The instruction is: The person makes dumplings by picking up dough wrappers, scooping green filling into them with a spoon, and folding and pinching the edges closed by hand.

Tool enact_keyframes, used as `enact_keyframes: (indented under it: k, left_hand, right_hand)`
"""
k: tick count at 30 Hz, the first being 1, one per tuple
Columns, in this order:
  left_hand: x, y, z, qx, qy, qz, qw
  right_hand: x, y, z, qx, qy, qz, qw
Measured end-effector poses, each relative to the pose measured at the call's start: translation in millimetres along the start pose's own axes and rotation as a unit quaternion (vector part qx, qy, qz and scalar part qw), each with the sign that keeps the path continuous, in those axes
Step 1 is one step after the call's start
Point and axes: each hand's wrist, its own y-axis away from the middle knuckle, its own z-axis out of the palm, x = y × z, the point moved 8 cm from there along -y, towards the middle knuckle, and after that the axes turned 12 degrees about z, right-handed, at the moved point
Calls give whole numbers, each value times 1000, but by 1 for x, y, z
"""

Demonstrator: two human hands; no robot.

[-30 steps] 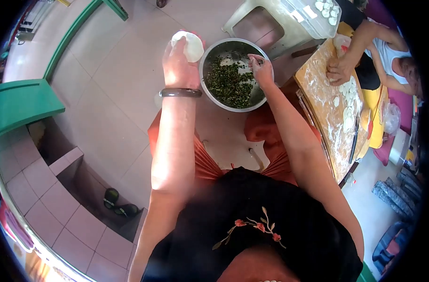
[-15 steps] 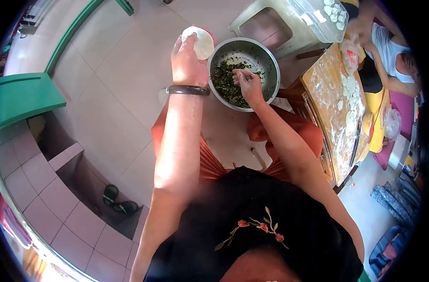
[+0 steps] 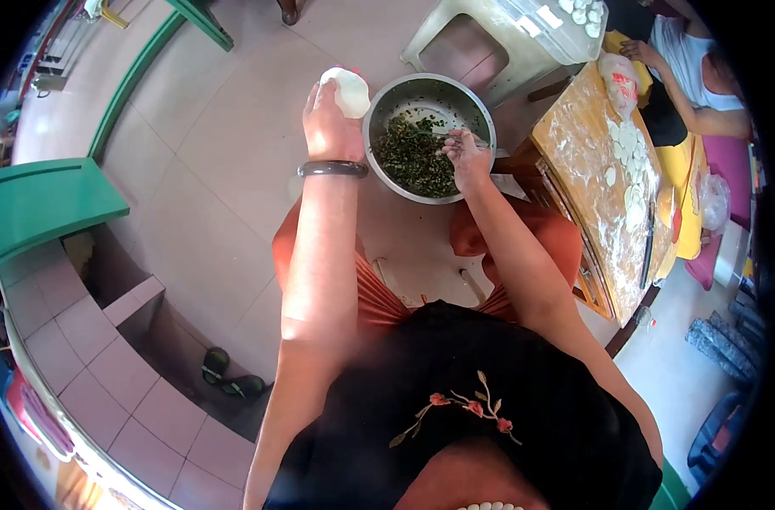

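My left hand (image 3: 328,127) is closed on a round, pale dough wrapper (image 3: 348,92), held up left of a large metal bowl (image 3: 471,106). Chopped dark green filling (image 3: 413,163) covers the bowl's bottom and left side. Over the bowl's right side, my right hand (image 3: 467,161) grips a thin metal spoon (image 3: 434,133). The spoon points left into the filling, and its far end is hard to make out. A dark bangle (image 3: 332,168) circles my left wrist.
Right of me, a floury wooden table (image 3: 574,127) bears several dough wrappers (image 3: 630,149) and a dark stick (image 3: 647,242). A person (image 3: 685,59) sits beyond it. A pale stool (image 3: 430,47) supports a plastic box (image 3: 566,42). A green bench (image 3: 48,187) and slippers (image 3: 226,374) are at left.
My right hand has moved slightly right and down across the bowl with the spoon. The wrapper remains in my left hand. The whole view has shifted a little.
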Motion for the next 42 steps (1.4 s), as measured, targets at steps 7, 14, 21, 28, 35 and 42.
enact_keyframes:
  k: [7,14,21,28,35,42]
  left_hand:
    - [-32,-3,-10,-8,-35,-5,999]
    - [-73,0,-15,-13,-22,-49,998]
    - [-101,21,14,-73,82,-123,986]
    - [-111,21,13,-32,128,-131,983]
    - [-99,24,20,-36,160,-145,976]
    - [-89,27,24,-41,168,-153,973]
  right_hand:
    - [-45,35,1,-27,-13,-43,999]
    - [-118,94,31,-95,7,-144,985]
    - [-149,155,76,-102,260,-315,907]
    - [-143,202,121,-164,424,-530,716]
    - [-161,209,123,-163,369,-496,769]
    - [-164,181,98,-133,261,-395,871]
